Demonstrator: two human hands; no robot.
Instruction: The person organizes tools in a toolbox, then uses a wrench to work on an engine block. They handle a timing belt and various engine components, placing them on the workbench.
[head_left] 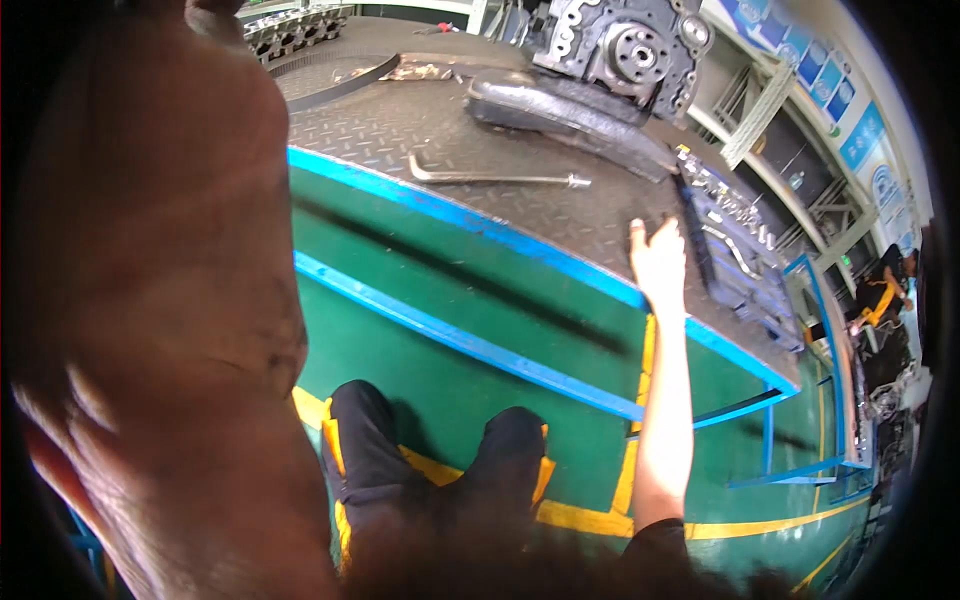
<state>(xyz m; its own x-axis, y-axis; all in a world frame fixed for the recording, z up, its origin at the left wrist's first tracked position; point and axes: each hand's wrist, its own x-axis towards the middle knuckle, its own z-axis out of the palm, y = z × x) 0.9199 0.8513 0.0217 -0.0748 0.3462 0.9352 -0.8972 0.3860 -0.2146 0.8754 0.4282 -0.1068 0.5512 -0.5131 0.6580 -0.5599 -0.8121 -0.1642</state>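
Note:
My left hand (170, 270) looms right in front of the camera, dark and blurred, covering the left side of the head view. Its fingers are cut off or lost in shadow, so what they do is hidden. Over the near right part of the workbench reaches my right hand (660, 258), thumb and fingers apart with nothing visible between them. Nearest to it is a blue tool case (735, 265) with sockets and a ratchet-like tool. To the hand's left lies a long bent metal wrench bar (500, 179) on the textured black benchtop (560, 215).
An engine block (635, 55) stands at the back, with a black oil-pan-like part (560, 115) before it. A toothed belt (345, 88) and a cylinder-head-like part (295, 32) lie back left. The bench has a blue frame edge (470, 225). Another person (885, 300) is far right.

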